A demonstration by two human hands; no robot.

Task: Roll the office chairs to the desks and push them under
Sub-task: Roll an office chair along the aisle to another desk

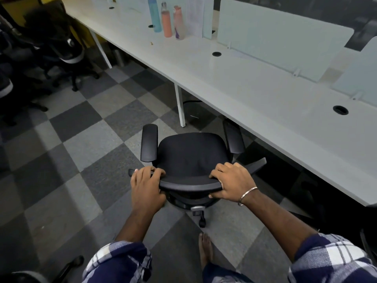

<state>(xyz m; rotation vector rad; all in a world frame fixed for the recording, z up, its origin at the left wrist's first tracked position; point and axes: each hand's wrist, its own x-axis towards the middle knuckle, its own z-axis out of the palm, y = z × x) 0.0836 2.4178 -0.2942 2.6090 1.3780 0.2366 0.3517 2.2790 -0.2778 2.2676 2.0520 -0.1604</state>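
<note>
Chair [191,154], black, on casters: rolls easy, prob. swivels. I've got both hands, left [146,185] & right [229,183], curled round backrest top; seat near counter [255,86] edge, not under.

Checkered grey carpet tiles [85,123], frosted desk dividers [281,37], 3 bottles [167,21]

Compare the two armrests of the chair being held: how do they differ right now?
The left armrest stands over open carpet, clear of the desk; the right armrest has its front end at or under the desk edge. The left one shows its full pad; the right one is partly shadowed. Both are black and padded.
</note>
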